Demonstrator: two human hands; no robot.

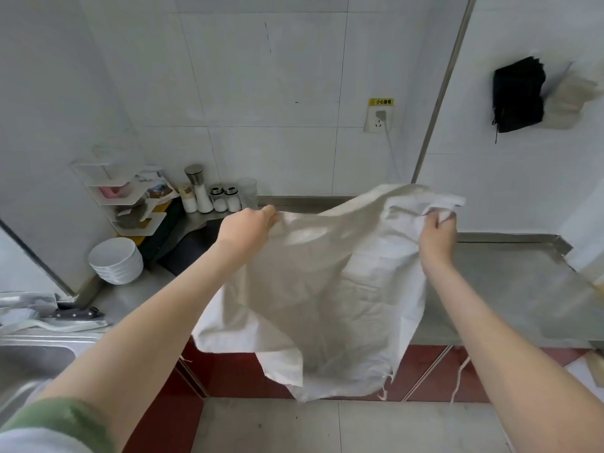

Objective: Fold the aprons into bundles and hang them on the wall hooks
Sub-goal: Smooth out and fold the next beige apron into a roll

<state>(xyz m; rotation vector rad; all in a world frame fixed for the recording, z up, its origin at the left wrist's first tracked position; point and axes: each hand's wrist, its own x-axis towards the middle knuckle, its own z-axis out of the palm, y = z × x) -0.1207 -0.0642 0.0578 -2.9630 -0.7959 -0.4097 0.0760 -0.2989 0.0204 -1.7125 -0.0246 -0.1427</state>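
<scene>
The left hand point(248, 227) has its fingers curled round one upper corner of a white apron point(327, 289), pinching the cloth at the edge. The right hand point(436, 233) grips the opposite upper corner, where the fabric bunches above its knuckles. Held between them, the apron hangs in the air, spread wide but creased. Its lower hem falls in front of the red cabinet fronts point(235, 377), and a thin tie string point(459, 377) dangles from its right side. A green sleeve point(65, 416) shows at the left upper arm. Behind and to the right of the apron lies a bare stainless steel counter point(506, 282). On the white wall panel above it hangs a folded black bundle point(518, 96), with a pale beige bundle point(568, 99) just beside it on the right; what holds them up is hidden. On the tiled back wall is a socket point(379, 119) with a plug in it and a yellow warning label point(381, 101) above. In the left corner a tall grinder point(196, 178) stands with small white-filled shakers point(222, 199), next to a white corner rack point(130, 204). A stack of white bowls point(116, 259) sits on the counter below the rack. Farther left a dark-handled knife point(78, 312) lies near the rim of a steel sink point(32, 358).
</scene>
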